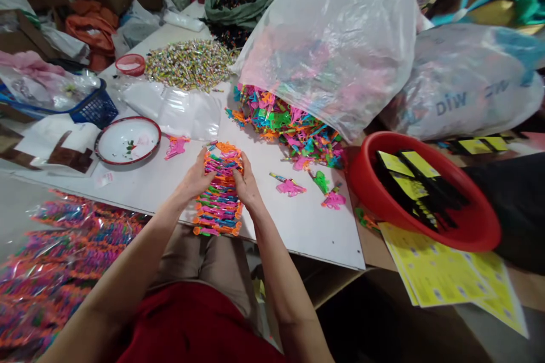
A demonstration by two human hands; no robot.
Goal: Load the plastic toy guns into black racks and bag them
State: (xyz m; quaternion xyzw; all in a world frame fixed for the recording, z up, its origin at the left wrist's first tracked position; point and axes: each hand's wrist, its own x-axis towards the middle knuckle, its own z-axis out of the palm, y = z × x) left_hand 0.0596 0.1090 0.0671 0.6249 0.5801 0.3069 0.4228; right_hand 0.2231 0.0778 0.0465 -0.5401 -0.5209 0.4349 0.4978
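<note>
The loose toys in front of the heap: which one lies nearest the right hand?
The leftmost one, a pink toy; the green toy and the second pink toy lie farther from the right hand.

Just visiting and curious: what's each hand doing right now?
Left hand: closed on the left side of a stack of colorful plastic toys.
Right hand: closed on the same stack's right side.

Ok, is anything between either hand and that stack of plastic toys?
Nothing visible: the left hand and right hand grip the stack of plastic toys from opposite sides.
</note>
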